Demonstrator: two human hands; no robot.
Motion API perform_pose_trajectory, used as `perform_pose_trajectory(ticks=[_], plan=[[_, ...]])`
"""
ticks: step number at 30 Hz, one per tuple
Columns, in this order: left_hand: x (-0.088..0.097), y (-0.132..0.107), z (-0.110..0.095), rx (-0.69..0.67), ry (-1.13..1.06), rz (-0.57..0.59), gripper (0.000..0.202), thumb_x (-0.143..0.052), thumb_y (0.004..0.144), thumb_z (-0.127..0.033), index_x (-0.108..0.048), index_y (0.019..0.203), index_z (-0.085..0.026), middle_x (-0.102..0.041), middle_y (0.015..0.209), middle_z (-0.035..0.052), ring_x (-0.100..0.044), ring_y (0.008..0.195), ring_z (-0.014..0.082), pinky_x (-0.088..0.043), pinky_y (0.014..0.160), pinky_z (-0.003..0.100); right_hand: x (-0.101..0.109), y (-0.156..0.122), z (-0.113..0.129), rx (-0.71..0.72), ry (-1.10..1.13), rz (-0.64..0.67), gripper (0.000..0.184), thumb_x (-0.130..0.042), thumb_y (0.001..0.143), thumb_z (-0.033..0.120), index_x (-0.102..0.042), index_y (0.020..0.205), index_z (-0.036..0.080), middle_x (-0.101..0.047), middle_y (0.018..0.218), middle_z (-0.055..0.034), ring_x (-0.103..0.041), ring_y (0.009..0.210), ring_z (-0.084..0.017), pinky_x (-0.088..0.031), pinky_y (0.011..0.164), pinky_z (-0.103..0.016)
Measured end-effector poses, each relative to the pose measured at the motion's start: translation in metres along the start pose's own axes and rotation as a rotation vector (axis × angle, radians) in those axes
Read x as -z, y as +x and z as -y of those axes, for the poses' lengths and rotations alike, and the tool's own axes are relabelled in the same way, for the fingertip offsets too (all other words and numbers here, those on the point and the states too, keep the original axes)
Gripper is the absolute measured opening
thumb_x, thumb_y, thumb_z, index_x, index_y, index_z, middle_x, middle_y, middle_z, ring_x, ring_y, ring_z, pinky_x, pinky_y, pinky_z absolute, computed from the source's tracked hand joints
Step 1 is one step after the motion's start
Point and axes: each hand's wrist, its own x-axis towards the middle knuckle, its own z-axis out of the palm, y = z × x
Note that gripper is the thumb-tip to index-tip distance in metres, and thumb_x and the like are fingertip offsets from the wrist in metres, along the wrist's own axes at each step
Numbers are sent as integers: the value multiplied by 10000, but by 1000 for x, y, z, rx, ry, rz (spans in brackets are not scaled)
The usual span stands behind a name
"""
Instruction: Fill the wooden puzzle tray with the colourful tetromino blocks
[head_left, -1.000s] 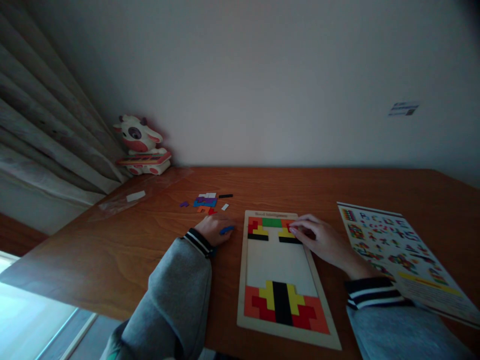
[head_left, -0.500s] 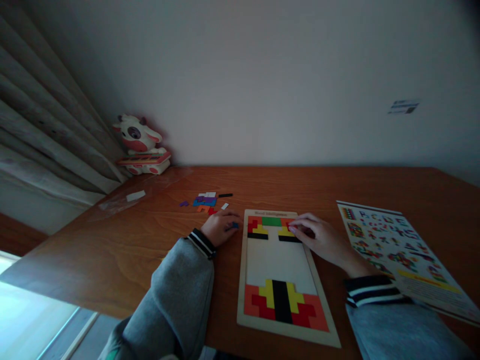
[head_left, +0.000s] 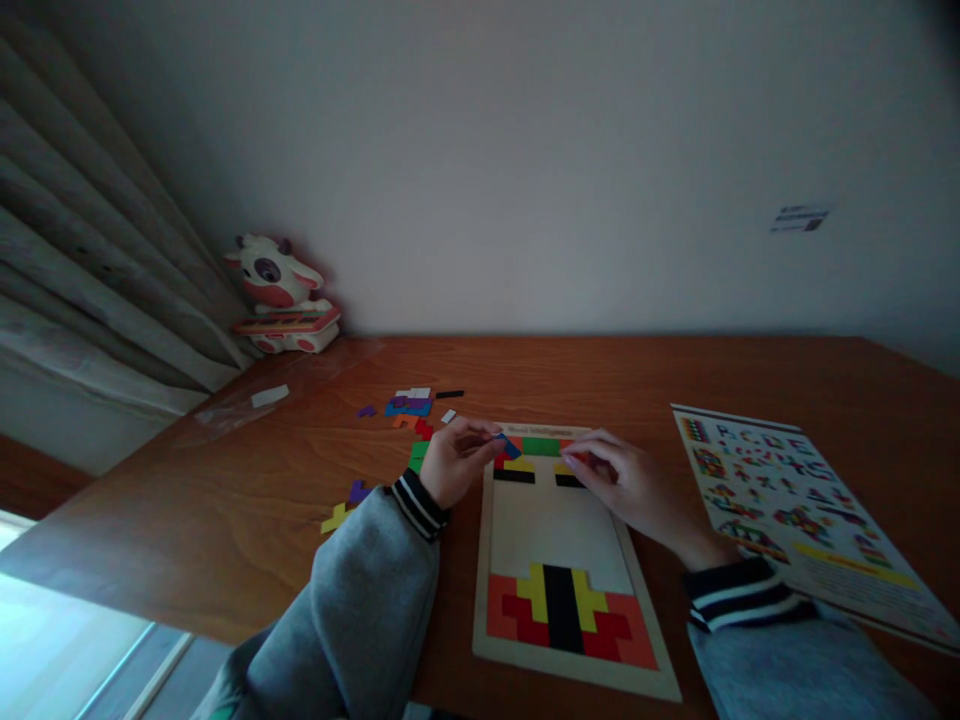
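Yellow piece [head_left: 336,518] and purple piece [head_left: 358,492] lay left of the left hand [head_left: 457,466], which pinched a blue piece [head_left: 511,448] over a board [head_left: 555,532] reaching beneath both hands. A level, edge-only grip seemed best. Whether the right hand [head_left: 626,485] gripped anything was unclear; a printed sheet [head_left: 795,490] lay to its right.

Blue piece [head_left: 510,448] partly hidden by left hand [head_left: 456,468]. Green piece [head_left: 418,456], at that hand's ten o'clock, partly covered too. Puzzle board [head_left: 555,525]: rim toward one o'clock behind right hand [head_left: 619,482]; cannot tell whether its fingers grip red piece [head_left: 583,457]. Wall label [head_left: 800,218], two o'clock: unreadable. Instruction sheet [head_left: 851,580], four o'clock: print too small. Left sleeve [head_left: 367,600] cut off at seven, curtain [head_left: 90,240] at ten.
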Motion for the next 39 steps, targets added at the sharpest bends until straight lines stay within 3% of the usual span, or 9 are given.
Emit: perform_pose_trajectory(ticks=[6,9,14,18,22,26,30,34,39], plan=[[-30,-12,-12,-124,-5,72,349,-737,846,-463,-704,966,-137,-689,908,76,-669,827,157,-590,760,288,-18,-1,18,60,154,29,239,-602,933,418,-689,1083,253,-703,1095,-63,-676,905,-189,-573,797,-330],[-33,-15,-14,-154,139,115,316,-677,898,-454,-718,933,-143,-701,874,76,-666,785,152,-561,710,258,-19,-2,21,79,176,44,220,-579,950,411,-712,1032,256,-714,1014,-50,-676,903,-191,-561,784,-315],[-31,-18,-14,-56,202,162,386,-674,891,-475,-687,1082,-140,-735,847,64,-685,737,152,-545,680,242,-15,-3,24,-18,196,-27,252,-577,940,454,-716,995,250,-714,910,-38,-673,840,-194,-543,746,-319],[-31,-18,-13,-76,279,162,302,-687,886,-431,-712,1002,-154,-741,878,66,-683,781,159,-549,716,250,-17,-3,26,-46,272,-30,247,-593,927,465,-708,978,252,-709,925,-35,-675,863,-193,-540,776,-324],[-31,-16,-11,-179,296,31,268,-688,881,-399,-701,989,-154,-710,970,93,-664,867,174,-551,731,256,-17,-2,22,-79,442,-163,242,-624,903,480,-636,877,240,-726,1007,-61,-683,946,-205,-547,834,-336],[-31,-16,-8,-105,283,5,275,-635,915,-406,-696,1001,-152,-702,908,80,-652,776,148,-528,669,237,-11,-1,19,-185,552,-325,349,-672,844,553,-513,777,250,-758,885,-55,-711,794,-200,-572,732,-324],[-32,-17,-7,-48,239,-1,304,-635,907,-431,-690,999,-146,-705,897,75,-644,758,141,-511,636,219,-9,2,17,-224,594,-410,356,-695,822,561,-547,875,243,-763,845,-46,-722,734,-197,-597,719,-347],[-34,-18,-7,-20,217,21,321,-641,899,-444,-690,1012,-147,-715,887,71,-644,732,136,-506,621,215,-11,2,11,-170,436,-383,344,-694,832,529,-678,982,219,-756,933,-68,-727,825,-219,-608,771,-383],[-36,-18,-6,-2,187,95,355,-640,901,-438,-685,1110,-154,-736,898,70,-672,739,145,-521,636,224,-18,2,6,20,88,-284,253,-589,933,410,-746,1066,263,-718,1089,-72,-692,1025,-238,-558,942,-431]])
